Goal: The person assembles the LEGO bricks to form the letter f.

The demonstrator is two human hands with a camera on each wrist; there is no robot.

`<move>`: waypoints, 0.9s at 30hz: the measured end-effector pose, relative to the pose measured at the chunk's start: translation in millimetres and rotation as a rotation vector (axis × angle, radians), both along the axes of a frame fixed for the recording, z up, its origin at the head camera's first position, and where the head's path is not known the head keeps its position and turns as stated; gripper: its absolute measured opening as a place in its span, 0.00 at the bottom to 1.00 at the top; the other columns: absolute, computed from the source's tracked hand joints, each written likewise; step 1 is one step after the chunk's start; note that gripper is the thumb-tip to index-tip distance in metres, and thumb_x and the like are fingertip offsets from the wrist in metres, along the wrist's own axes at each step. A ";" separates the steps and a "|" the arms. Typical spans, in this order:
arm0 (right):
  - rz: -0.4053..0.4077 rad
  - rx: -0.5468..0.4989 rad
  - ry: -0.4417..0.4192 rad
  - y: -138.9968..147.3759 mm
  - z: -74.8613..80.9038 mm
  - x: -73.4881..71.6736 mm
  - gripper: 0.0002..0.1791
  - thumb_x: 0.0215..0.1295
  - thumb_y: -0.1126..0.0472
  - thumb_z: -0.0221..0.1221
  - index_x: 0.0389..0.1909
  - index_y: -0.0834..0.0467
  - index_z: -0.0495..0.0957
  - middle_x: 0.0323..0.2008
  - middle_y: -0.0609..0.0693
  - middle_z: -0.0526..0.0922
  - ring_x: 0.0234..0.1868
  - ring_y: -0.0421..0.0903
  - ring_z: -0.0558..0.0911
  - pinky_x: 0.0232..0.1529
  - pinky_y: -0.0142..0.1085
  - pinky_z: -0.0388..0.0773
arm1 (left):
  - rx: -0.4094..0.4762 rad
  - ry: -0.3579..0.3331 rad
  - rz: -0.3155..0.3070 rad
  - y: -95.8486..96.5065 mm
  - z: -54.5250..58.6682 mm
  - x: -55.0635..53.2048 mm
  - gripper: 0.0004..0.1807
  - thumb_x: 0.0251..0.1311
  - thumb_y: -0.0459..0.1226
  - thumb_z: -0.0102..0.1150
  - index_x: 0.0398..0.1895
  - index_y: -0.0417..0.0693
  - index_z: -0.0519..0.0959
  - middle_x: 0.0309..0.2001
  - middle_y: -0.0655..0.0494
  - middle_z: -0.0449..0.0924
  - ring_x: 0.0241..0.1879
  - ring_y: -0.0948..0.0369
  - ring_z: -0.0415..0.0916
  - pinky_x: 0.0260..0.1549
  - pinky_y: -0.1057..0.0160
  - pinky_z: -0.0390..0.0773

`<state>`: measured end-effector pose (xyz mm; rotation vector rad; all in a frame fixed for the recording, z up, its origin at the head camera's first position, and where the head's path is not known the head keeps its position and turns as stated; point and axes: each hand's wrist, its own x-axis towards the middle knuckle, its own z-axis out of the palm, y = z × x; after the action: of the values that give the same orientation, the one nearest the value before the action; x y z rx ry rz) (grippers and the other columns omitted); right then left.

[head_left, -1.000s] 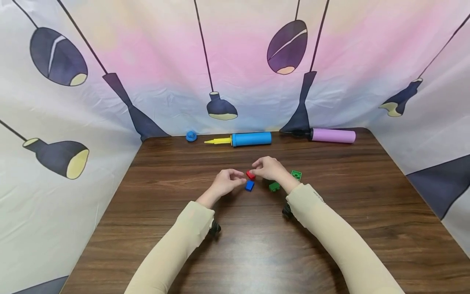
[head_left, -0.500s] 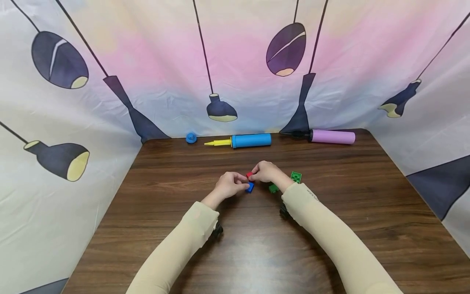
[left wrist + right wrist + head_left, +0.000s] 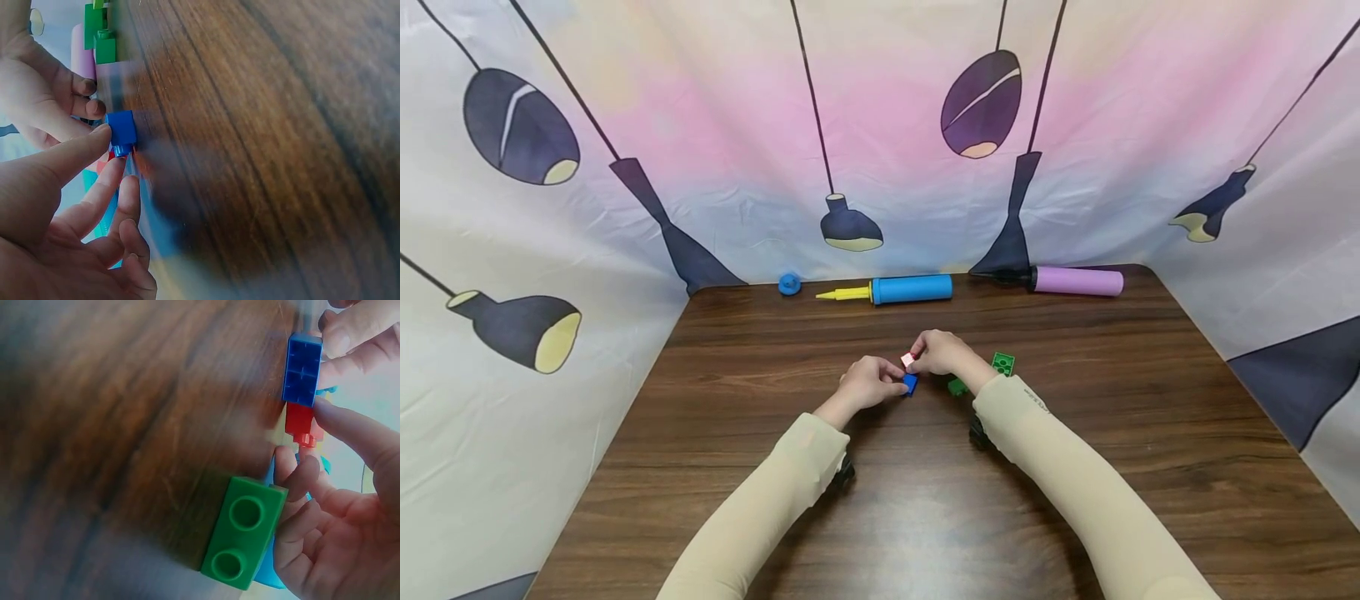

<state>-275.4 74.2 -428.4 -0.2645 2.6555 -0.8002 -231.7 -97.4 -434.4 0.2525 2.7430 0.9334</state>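
Thumb and forefinger of my left hand (image 3: 867, 381) pinch a small blue toy brick (image 3: 911, 383) at mid-table. Just beyond it, my right hand (image 3: 942, 352) pinches a red brick (image 3: 907, 360), whose face shines pale in the head view. From the right wrist, the blue brick (image 3: 303, 369) shows its hollow underside, with the red brick (image 3: 299, 420) partly hidden behind it. The left wrist view shows the blue brick (image 3: 122, 128) with its stud beside the left forefinger. Near the right wrist lies a green brick (image 3: 957, 387), partly covered by that arm.
A second green brick (image 3: 1003, 363) lies stud-side down right of the right hand. Along the table's back edge are a blue hand pump (image 3: 912, 288) with a yellow nozzle, a purple pump (image 3: 1078, 281) and a small round blue piece (image 3: 789, 284). A printed cloth hangs behind.
My left hand has moved right and closed its fingertips on the blue brick. The right fingers have taken the red brick and turned it, so a bright face now shows.
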 end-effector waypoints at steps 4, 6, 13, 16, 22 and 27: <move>-0.011 -0.008 0.010 -1.1 -0.3 0.9 0.16 0.57 0.52 0.69 0.40 0.55 0.76 0.35 0.49 0.78 0.35 0.47 0.75 0.38 0.39 0.72 | 0.008 -0.010 -0.011 -0.4 -0.6 -0.1 0.11 0.55 0.44 0.70 0.38 0.51 0.86 0.23 0.60 0.78 0.26 0.62 0.72 0.33 0.57 0.63; -0.005 -0.020 0.012 -2.3 -0.4 1.1 0.16 0.57 0.52 0.69 0.40 0.55 0.76 0.34 0.49 0.78 0.34 0.47 0.75 0.37 0.39 0.72 | 0.007 -0.023 -0.011 -1.3 -0.2 -0.3 0.11 0.55 0.44 0.70 0.38 0.50 0.86 0.23 0.60 0.78 0.26 0.62 0.72 0.32 0.58 0.63; 0.007 -0.045 0.014 -3.7 1.6 1.6 0.16 0.57 0.55 0.69 0.42 0.56 0.77 0.32 0.49 0.79 0.31 0.45 0.77 0.35 0.37 0.73 | 0.008 -0.068 -0.021 -3.4 1.9 0.0 0.10 0.54 0.42 0.71 0.38 0.49 0.86 0.23 0.58 0.77 0.26 0.61 0.72 0.30 0.60 0.64; -0.001 -0.038 0.022 -1.6 3.0 1.2 0.16 0.58 0.56 0.68 0.44 0.56 0.78 0.31 0.49 0.79 0.31 0.45 0.76 0.35 0.37 0.72 | 0.004 -0.073 -0.022 -2.8 2.8 0.4 0.10 0.54 0.41 0.71 0.38 0.49 0.86 0.23 0.57 0.77 0.26 0.61 0.72 0.31 0.59 0.63; -0.002 0.008 0.022 5.2 3.4 -0.1 0.11 0.58 0.56 0.69 0.39 0.54 0.81 0.28 0.49 0.79 0.29 0.46 0.75 0.32 0.37 0.71 | -0.012 -0.077 -0.020 0.5 4.7 0.6 0.13 0.54 0.46 0.70 0.38 0.49 0.86 0.22 0.58 0.78 0.25 0.61 0.74 0.33 0.57 0.64; 0.001 0.028 0.017 8.4 3.1 -1.9 0.09 0.57 0.56 0.70 0.36 0.53 0.82 0.28 0.48 0.79 0.29 0.46 0.75 0.32 0.38 0.71 | -0.028 -0.051 -0.020 2.7 1.9 -2.0 0.15 0.53 0.49 0.70 0.36 0.50 0.85 0.22 0.60 0.78 0.25 0.62 0.73 0.36 0.54 0.62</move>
<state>-277.3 82.6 -425.3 -0.2663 2.6800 -0.7629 -233.6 -94.7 -432.5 0.2468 2.6998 0.8832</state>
